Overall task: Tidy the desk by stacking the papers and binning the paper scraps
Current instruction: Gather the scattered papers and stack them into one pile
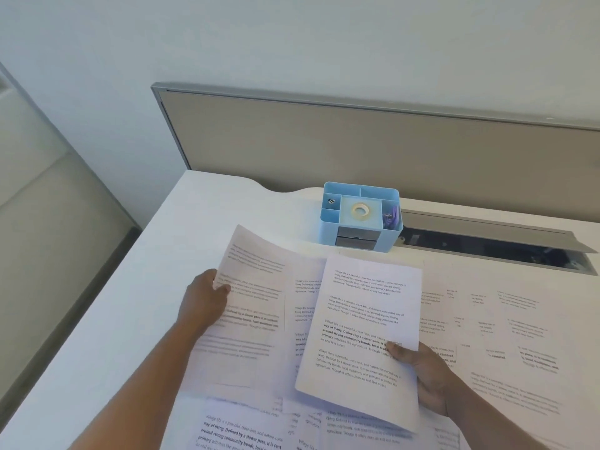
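Printed white sheets cover the desk point(136, 287), overlapping; one sheet point(363, 332) is lifted and tilted above them at centre; another point(256, 306), blurred and curling, is raised at left; more sheets point(506, 323) lie flat at right.

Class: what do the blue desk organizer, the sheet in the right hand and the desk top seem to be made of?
Blue desk organizer: likely matte plastic, with smooth moulded walls and rounded corners.
Sheet held by the right hand: thin printed paper, flexing slightly.
Desk top: probably white laminate, flat and faintly textured.
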Demonstrator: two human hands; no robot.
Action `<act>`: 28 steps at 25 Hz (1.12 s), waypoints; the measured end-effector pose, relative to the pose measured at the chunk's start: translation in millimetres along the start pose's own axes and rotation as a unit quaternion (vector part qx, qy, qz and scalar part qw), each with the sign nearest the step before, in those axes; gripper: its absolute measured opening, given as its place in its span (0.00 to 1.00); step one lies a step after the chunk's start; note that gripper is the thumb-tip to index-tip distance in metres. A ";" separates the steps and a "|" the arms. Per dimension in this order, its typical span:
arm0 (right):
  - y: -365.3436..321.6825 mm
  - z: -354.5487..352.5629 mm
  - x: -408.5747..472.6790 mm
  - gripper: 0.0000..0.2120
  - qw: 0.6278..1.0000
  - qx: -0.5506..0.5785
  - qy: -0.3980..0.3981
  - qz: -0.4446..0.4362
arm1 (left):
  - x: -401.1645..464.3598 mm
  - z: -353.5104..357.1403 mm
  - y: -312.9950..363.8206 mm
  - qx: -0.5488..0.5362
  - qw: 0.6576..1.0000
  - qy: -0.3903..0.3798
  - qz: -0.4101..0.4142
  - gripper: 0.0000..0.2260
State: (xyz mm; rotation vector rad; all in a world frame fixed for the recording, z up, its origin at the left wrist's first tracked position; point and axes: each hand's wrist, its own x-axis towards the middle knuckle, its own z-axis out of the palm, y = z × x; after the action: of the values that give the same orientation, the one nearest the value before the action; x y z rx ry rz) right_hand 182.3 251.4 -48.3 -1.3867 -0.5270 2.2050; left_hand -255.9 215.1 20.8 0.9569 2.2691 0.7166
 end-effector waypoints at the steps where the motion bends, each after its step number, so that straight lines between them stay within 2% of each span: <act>1: 0.6 -0.3 0.5 0.22 1.000 0.001 0.001 -0.003 | 1.9 -10.4 3.3 0.010 1.000 0.004 0.010 0.03; 4: 1.8 1.7 0.4 0.23 1.000 -0.007 0.016 -0.011 | 5.1 -41.0 17.8 -0.009 1.000 -0.004 0.027 0.05; 7: 2.6 8.5 -2.0 0.23 0.999 -0.017 0.030 -0.019 | 3.9 -64.7 31.4 -0.119 0.992 -0.033 0.005 0.04; 13: 1.4 20.6 -10.3 0.24 0.997 -0.061 0.027 -0.032 | -18.5 -70.9 38.1 -0.339 0.923 -0.170 -0.069 0.12; 15: 0.1 27.9 -15.3 0.25 0.995 -0.087 0.013 -0.044 | -31.1 -52.0 36.4 -0.351 0.914 -0.193 -0.069 0.13; 19: 5.6 49.9 -32.4 0.27 0.993 -0.090 -0.037 -0.064 | -65.6 2.4 32.6 -0.316 0.919 -0.229 -0.058 0.14; 22: 14.0 61.8 -48.4 0.26 0.997 -0.061 0.002 -0.050 | -91.8 29.2 27.5 -0.279 0.923 -0.259 -0.052 0.13; 25: 20.3 67.9 -65.3 0.33 0.995 -0.072 0.058 -0.044 | -112.5 47.6 18.9 -0.283 0.929 -0.230 -0.059 0.16; 28: 29.9 66.7 -69.5 0.40 0.990 -0.107 0.075 -0.048 | -128.2 59.6 9.9 -0.341 0.906 -0.236 -0.088 0.18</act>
State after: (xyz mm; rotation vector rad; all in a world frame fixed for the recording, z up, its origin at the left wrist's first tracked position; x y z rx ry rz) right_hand 141.9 182.3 13.1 -1.5870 -0.7774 1.9944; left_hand -136.6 138.6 23.2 0.4990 1.4838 0.9784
